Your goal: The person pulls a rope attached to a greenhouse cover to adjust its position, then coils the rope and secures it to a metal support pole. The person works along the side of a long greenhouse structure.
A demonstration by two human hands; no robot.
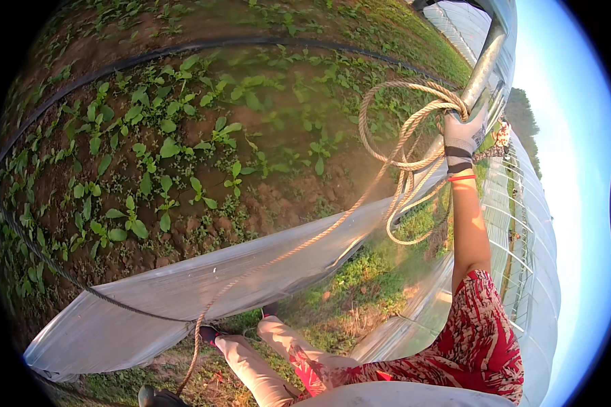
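My right hand [466, 129], in a pale knit glove with dark cuff bands, is raised against a galvanized metal pipe [483, 63]. It is shut on a coil of tan twisted rope [407, 127], and several loops hang below and beside it. One strand runs down across a clear plastic film [224, 285] to the bottom edge. There a dark, rounded shape, apparently my gloved left hand [158, 397], is mostly cut off. The strand reaches its edge, but its fingers cannot be made out.
Leafy seedlings [132, 219] grow in brown soil beyond the film. A dark cord [132, 58] curves around them and crosses the film. Grass [366, 274] lies by my feet. Plastic-covered greenhouse tunnels [529, 244] stand at right, where a person in patterned clothing [501, 135] is partly visible.
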